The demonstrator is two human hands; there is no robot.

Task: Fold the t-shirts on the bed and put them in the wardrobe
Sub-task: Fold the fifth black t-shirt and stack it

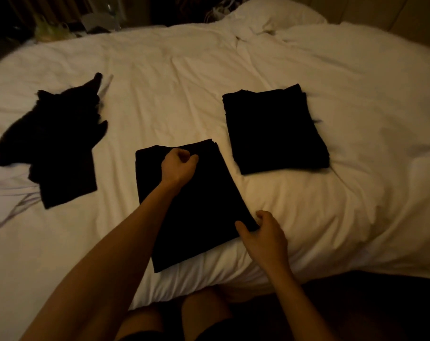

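Reaching over the bed (pixel 332 70), the person works on the middle t-shirt (pixel 196 205), a black folded rectangle near the mattress edge. The left hand (pixel 178 166) rests on its far end, fingers curled tight; whether they pinch cloth I cannot tell. The right hand (pixel 265 233) grips the near right corner, thumb on top, fingers curled at the edge. A folded t-shirt (pixel 275 129) lies just right, apart; a crumpled t-shirt (pixel 49 143) sits well left. Open sheet spreads beyond them.
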